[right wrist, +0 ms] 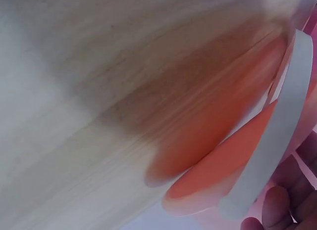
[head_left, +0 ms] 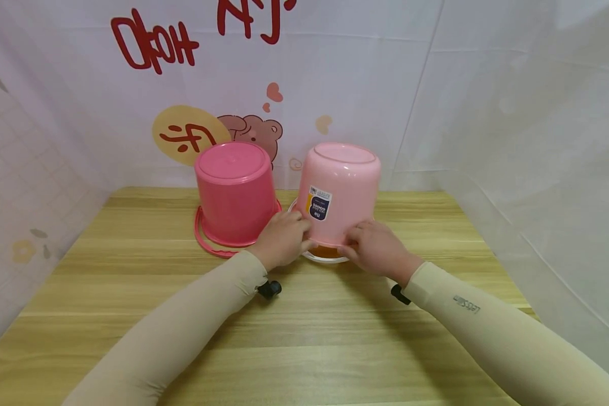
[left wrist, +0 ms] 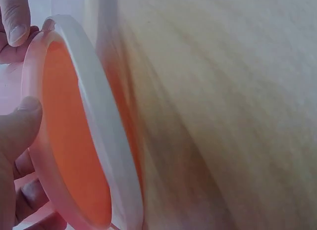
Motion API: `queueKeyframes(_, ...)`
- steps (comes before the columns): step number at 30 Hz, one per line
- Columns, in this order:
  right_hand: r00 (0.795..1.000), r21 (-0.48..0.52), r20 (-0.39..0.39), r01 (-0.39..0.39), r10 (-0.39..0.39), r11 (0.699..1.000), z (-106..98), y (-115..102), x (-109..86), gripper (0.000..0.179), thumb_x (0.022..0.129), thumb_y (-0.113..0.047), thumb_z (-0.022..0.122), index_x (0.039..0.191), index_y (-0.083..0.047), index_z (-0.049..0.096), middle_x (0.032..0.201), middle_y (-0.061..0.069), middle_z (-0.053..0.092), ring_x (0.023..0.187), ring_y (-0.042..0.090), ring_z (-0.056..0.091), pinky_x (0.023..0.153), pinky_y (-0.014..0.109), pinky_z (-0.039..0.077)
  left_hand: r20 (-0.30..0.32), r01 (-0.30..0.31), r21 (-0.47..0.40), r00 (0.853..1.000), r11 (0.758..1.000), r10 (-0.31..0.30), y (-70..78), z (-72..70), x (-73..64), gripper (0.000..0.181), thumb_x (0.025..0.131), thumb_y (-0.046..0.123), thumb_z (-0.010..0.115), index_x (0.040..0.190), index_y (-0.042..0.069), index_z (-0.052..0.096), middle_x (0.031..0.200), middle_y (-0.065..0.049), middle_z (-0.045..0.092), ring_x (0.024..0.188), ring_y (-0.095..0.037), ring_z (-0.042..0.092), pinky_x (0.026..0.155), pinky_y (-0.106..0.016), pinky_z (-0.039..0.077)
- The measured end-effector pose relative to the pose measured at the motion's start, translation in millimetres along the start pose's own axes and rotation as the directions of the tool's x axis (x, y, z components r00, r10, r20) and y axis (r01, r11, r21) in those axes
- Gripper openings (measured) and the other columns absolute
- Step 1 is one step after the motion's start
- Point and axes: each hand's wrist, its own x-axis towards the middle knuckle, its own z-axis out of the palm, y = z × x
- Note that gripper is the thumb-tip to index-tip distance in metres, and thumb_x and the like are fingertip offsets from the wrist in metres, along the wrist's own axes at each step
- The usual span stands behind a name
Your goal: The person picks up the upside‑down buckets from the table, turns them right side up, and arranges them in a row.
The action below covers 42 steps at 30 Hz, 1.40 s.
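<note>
A light pink bucket [head_left: 352,192] stands upside down at the back of the table, base up, its near rim raised off the wood. My left hand [head_left: 284,238] grips the left of that rim, thumb on its edge and fingers against the outer wall. On the opposite side, my right hand [head_left: 376,248] holds the rim too. Below the rim hangs a white handle [left wrist: 124,161], curving across the bucket's mouth. The wrist views look into the orange-tinted inside [left wrist: 74,136]. Left of it, a deep pink bucket [head_left: 235,203] sits upside down, its handle [head_left: 199,234] around its foot.
Both buckets are on a wood-grain table [head_left: 304,344], close to the white cloth backdrop [head_left: 355,73] with red lettering and a printed bear. A sticker [head_left: 318,204] shows on the light pink bucket's side. Fabric walls [head_left: 538,141] stand at both sides.
</note>
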Motion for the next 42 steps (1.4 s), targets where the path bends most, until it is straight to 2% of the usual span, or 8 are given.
queueKeyframes(6, 0.999, 0.024, -0.035, -0.024, 0.025, 0.999, -5, 1, 0.2, 0.028, 0.095, -0.037, 0.078, 0.079, -0.016, 0.066, 0.077, -0.003, 0.063, 0.084, 0.023, 0.056, 0.076, 0.041, 0.05, -0.027, 0.006, -0.027, 1.0, 1.0, -0.007, 2.6, -6.7, -2.6, 0.029, 0.099, 0.043, 0.072, 0.096, 0.015, 0.069, 0.103, -0.005, 0.062, 0.101, -0.026, 0.058, 0.098, -0.043, 0.048)
queueKeyframes(13, 0.998, 0.025, -0.067, -0.019, 0.021, 1.0, -9, -2, -2.5, 0.021, 0.095, -0.03, 0.079, 0.084, -0.014, 0.07, 0.081, -0.001, 0.064, 0.084, 0.023, 0.058, 0.079, 0.043, 0.052, -0.047, 0.005, -0.029, 0.999, 1.0, -0.006, 3.7, -10.1, -5.1, 0.032, 0.099, 0.045, 0.071, 0.09, 0.016, 0.064, 0.096, -0.002, 0.058, 0.088, -0.024, 0.055, 0.084, -0.039, 0.049)
queueKeyframes(25, 0.993, 0.046, -0.121, -0.003, 0.009, 0.999, -15, -3, -4.2, 0.016, 0.096, -0.024, 0.077, 0.088, -0.012, 0.07, 0.086, 0.003, 0.067, 0.087, 0.026, 0.06, 0.084, 0.045, 0.054, -0.083, 0.001, -0.093, 0.996, 0.996, -0.009, 5.6, -21.0, -8.3, 0.029, 0.1, 0.04, 0.072, 0.089, 0.017, 0.058, 0.09, 0.0, 0.055, 0.084, -0.02, 0.053, 0.077, -0.036, 0.047)
queueKeyframes(34, 0.981, 0.061, -0.195, 0.017, -0.005, 0.998, -21, -5, -6.1, 0.02, 0.096, -0.023, 0.077, 0.085, -0.01, 0.067, 0.08, 0.003, 0.061, 0.08, 0.025, 0.055, 0.076, 0.042, 0.049, -0.126, -0.001, -0.138, 0.992, 0.99, -0.016, 5.0, -27.9, -9.7, 0.03, 0.1, 0.041, 0.071, 0.093, 0.015, 0.06, 0.089, -0.001, 0.055, 0.078, -0.021, 0.052, 0.07, -0.033, 0.045)
queueKeyframes(42, 0.965, 0.076, -0.261, 0.046, -0.025, 0.996, -25, -5, -7.0, 0.021, 0.096, -0.021, 0.077, 0.083, -0.01, 0.063, 0.076, 0.002, 0.057, 0.078, 0.024, 0.053, 0.076, 0.041, 0.046, -0.172, 0.001, -0.171, 0.985, 0.985, -0.031, 6.3, -32.4, -9.2, 0.028, 0.101, 0.039, 0.071, 0.097, 0.013, 0.062, 0.092, -0.003, 0.057, 0.079, -0.022, 0.054, 0.07, -0.035, 0.046)
